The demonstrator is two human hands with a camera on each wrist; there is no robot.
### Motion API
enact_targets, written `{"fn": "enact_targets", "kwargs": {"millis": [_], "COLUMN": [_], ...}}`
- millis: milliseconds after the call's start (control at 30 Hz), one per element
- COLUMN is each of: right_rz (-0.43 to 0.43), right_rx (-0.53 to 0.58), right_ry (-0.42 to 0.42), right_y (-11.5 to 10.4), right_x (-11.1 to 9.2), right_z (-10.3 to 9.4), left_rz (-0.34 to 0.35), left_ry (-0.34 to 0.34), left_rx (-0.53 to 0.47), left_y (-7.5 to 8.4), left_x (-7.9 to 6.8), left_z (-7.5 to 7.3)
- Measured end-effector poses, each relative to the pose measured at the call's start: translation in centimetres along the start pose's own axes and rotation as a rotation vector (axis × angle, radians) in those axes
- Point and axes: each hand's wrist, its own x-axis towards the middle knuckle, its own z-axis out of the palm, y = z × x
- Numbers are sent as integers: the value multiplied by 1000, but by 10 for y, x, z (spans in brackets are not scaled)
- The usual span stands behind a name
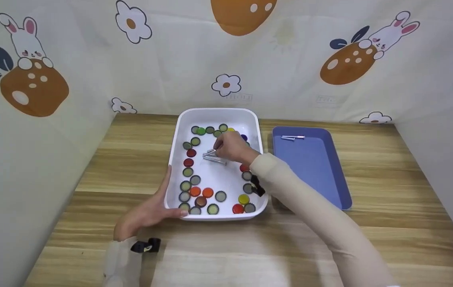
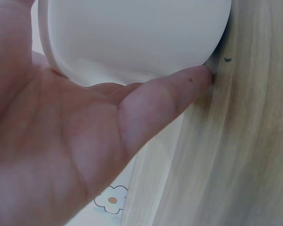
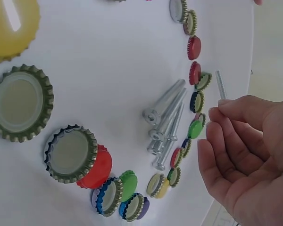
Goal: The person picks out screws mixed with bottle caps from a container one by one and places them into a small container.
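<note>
My right hand (image 1: pixel 232 146) is over the middle of a white tray (image 1: pixel 218 217), pinching a thin silver bolt (image 3: pixel 220 84) between thumb and fingertips. Below it, several more silver bolts (image 3: pixel 165 127) lie in a loose pile on the tray floor. At the front left corner, my left hand (image 1: pixel 150 209) grips the tray, its thumb at the front rim and its fingers along the outer left wall. Bottle caps of many colours, such as a red cap (image 1: pixel 238 208) and an orange cap (image 1: pixel 207 192), line the tray's inside edges, many with their undersides up.
To the right stands a shallow blue tray (image 1: pixel 310 167) with a few bolts (image 1: pixel 292 137) at its far end. Both trays rest on a wooden table (image 1: pixel 127 159). A patterned cloth wall (image 1: pixel 178 59) rises behind and at the sides.
</note>
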Motion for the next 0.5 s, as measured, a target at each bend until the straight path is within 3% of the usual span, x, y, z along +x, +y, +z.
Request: {"fn": "enact_targets", "kwargs": {"millis": [267,500], "right_rz": [19,60], "right_rx": [30,67], "right_ry": [26,62], "right_y": [3,7], "right_x": [-1,-3], "right_z": [-13,-26], "left_rz": [-35,-19], "left_ry": [6,21], "left_rx": [5,35], "left_y": [0,-1], "left_x": [-1,0], "left_z": [0,0]}}
